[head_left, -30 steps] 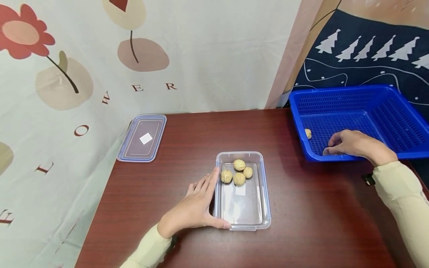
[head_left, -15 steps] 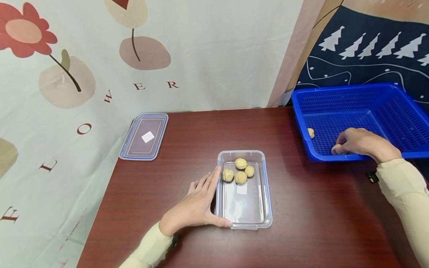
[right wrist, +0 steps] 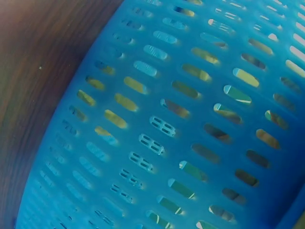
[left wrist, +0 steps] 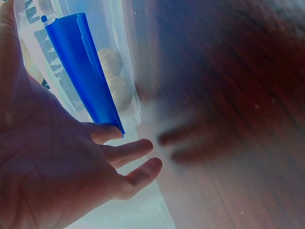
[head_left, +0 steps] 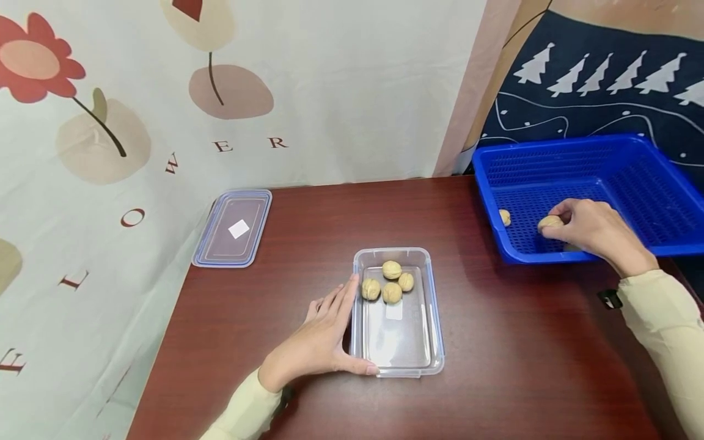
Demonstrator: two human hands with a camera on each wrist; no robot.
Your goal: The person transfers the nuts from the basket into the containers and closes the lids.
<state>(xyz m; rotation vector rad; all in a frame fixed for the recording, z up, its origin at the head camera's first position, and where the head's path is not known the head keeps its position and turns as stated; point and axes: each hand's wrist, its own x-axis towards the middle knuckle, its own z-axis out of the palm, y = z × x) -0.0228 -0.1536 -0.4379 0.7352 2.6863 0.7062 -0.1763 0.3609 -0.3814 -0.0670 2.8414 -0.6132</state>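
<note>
The left hand (head_left: 313, 342) sits at 8 o'clock of the clear plastic container (head_left: 396, 345), thumb at its near left corner and straight fingers along its left wall, thumb and fingers spread well apart; the container stands open on the reddish-brown worktop (head_left: 489, 379), with four walnuts (head_left: 392, 294) clustered towards its 12 o'clock end, a white label showing just nearer than them; at 2 o'clock from it, the right hand (head_left: 604, 231) reaches over the near rim of the blue slotted basket (head_left: 616, 183), fingers and thumb pinching a single walnut (head_left: 548, 223) above the basket floor; a yellowish patch beneath that hand is too hidden to name; a loose walnut (head_left: 505, 217) lies at 9 o'clock in the basket, against its left wall; at 10 o'clock from the container lies a blue-edged lid (head_left: 222, 244); beyond hang a white flower-printed cloth (head_left: 352, 91) and, at 1 o'clock, a dark tree-patterned cloth (head_left: 583, 113).
</note>
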